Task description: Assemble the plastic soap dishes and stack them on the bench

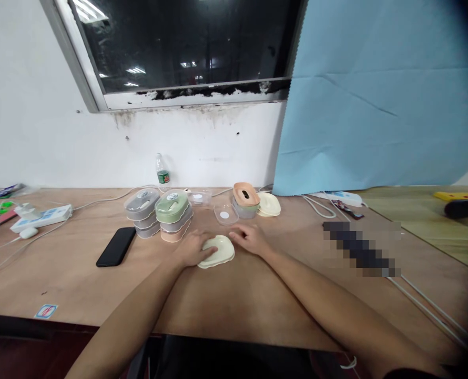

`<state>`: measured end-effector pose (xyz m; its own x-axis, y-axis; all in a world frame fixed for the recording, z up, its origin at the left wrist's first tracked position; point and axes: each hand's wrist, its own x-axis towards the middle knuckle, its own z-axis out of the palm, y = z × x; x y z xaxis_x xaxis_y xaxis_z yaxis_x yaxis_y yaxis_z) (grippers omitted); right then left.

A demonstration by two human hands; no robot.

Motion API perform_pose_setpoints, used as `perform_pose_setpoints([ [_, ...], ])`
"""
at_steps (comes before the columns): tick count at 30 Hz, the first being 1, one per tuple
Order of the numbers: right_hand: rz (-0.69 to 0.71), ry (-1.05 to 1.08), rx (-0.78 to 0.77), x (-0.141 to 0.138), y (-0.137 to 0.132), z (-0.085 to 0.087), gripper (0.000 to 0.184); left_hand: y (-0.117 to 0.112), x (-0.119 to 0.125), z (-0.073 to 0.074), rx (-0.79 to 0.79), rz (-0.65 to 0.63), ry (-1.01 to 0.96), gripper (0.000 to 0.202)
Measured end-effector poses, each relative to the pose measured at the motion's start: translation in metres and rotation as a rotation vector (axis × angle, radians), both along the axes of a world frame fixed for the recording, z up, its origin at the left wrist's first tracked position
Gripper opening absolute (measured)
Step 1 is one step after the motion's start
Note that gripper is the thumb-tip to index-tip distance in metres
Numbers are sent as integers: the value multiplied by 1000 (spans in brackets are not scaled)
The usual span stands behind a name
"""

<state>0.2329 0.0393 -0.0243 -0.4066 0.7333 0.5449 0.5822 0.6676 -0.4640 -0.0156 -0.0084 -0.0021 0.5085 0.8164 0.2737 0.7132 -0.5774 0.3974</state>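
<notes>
Well, both bare hands are down on a wooden table top (pixel 234 300), working at a wavy-edged cream dish (pixel 220 252) that lies flat in front of the person, between the forearms. The left hand (pixel 195 249) sits over the dish's left end, its fingers close together and draped across the rim, though it is hard to tell whether they are really clamping it. The right hand (pixel 250 238) is just beside the dish's upper right edge, fingers loosely together and slightly curled, not visibly closed on anything.

Just beyond the left hand stand two stacks of oval containers: one with a grey lid (pixel 142 204), the other with a green lid (pixel 172 205) above grey and peach layers. The round badges on both lids are too small to read. Further right, a peach container with a dark slot (pixel 245 195) sits on a grey piece, next to a pile of cream dishes (pixel 268 204). A small clear tray (pixel 225 215) lies in front of them.

A black phone (pixel 115 246) lies face down to the left, near a white power strip (pixel 40 218). A plastic bottle (pixel 163 171) with a green label stands against the wall, its writing unreadable. A small sticker (pixel 45 311) on the table's near edge is also illegible.
</notes>
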Motion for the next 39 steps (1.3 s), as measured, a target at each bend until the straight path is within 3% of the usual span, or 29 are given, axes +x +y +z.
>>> perform_pose_setpoints([
  [4, -303, 192, 6, 19, 26, 1, 46, -3, 9, 4, -39, -58, 28, 46],
  [7, -388, 236, -24, 29, 44, 3, 53, -4, 11, 4, -80, -45, 65, 59],
  [10, -414, 188, -62, 32, 55, 0, 48, -6, 12, 0, -127, -25, 128, 80],
  [13, -406, 155, -56, 33, 60, -5, 34, -6, 11, -4, -136, -19, 154, 92],
  [16, -399, 188, -36, 34, 61, -9, 29, -6, 9, -5, -98, -11, 140, 89],
  [21, -402, 328, 6, 34, 58, -7, 30, -3, 5, -6, -73, 47, 23, 80],
  [26, -348, 479, 18, 27, 35, -2, 42, -5, 7, -3, -39, 85, -138, 88],
  [30, -183, 336, -47, 16, 7, -1, 37, -9, 8, 3, 45, 167, -326, 85],
  [33, -72, 192, -92, 8, -3, 3, 38, -10, 4, 9, 106, 265, -382, 68],
  [35, -50, 126, -119, 4, -2, 6, 44, -10, 2, 12, 93, 291, -342, 54],
  [39, -35, -14, -187, 0, 5, 9, 50, -7, -1, 11, -8, 370, -162, 50],
])
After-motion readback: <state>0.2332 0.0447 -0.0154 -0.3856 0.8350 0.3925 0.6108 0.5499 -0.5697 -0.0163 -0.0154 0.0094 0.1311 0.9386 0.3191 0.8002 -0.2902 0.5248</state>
